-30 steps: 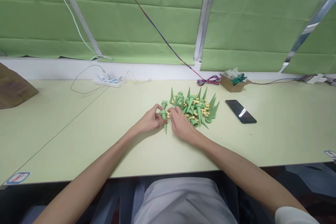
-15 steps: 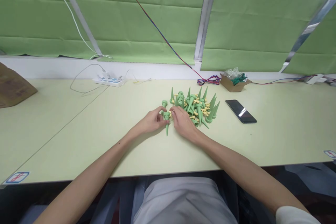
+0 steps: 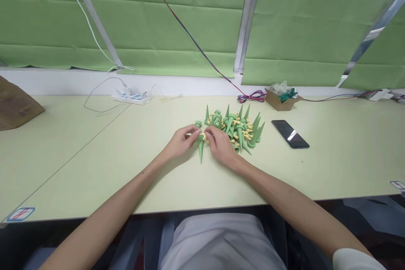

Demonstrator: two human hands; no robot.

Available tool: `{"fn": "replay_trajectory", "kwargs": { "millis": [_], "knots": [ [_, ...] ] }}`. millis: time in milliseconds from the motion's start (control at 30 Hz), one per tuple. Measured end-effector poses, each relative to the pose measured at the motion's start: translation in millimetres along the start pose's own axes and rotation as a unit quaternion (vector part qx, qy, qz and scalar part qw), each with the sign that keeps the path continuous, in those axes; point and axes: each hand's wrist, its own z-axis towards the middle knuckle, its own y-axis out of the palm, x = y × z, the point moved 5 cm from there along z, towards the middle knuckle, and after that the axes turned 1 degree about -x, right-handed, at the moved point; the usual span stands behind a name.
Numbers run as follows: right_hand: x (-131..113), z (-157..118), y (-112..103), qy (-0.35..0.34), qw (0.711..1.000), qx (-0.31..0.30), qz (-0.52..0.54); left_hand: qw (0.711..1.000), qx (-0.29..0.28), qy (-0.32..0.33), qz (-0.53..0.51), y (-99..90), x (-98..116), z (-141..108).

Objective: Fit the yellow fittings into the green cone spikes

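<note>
Green blinds (image 3: pixel 180 29) hung behind the pale surface (image 3: pixel 158 194). Near its middle I had a green spike (image 3: pixel 201 152), tip toward my body. My left hand (image 3: pixel 182 142) pinched it by the capped end; my right hand (image 3: pixel 220 145) had its fingertips drawn together at a small yellow piece (image 3: pixel 203 136) by the cap, gripping or merely touching, I couldn't tell. That spike looked partway done to me; whether the yellow piece was seated, I couldn't see. Another spike (image 3: pixel 198 123) was just beyond my left hand. To the right sat a heap (image 3: pixel 232 126) of green spikes and yellow bits, some tips up; how many were finished was unclear. Farther right lay a phone (image 3: pixel 290 134), with a cardboard box (image 3: pixel 280 104) beyond, neither showing a readable brand. Blue-bordered stickers (image 3: pixel 20 214) along the near edge bore red marks I couldn't read.
</note>
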Motion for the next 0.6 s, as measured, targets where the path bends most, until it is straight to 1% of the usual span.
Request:
{"fn": "replay_trajectory", "kwargs": {
  "millis": [267,467,600],
  "knots": [
    [-0.7,0.1,1.1,-0.008,1.000,-0.001,0.019,0.998,-0.015,-0.012,-0.061,2.5,-1.2,-0.8],
    [0.0,-0.8,0.8,0.009,1.000,0.005,0.025,0.995,0.010,-0.026,-0.100,-0.2,-7.1,1.6],
    [0.1,-0.4,1.2,0.000,1.000,0.003,0.024,0.995,-0.001,-0.025,-0.098,1.6,-5.4,0.8]
  ]
}}
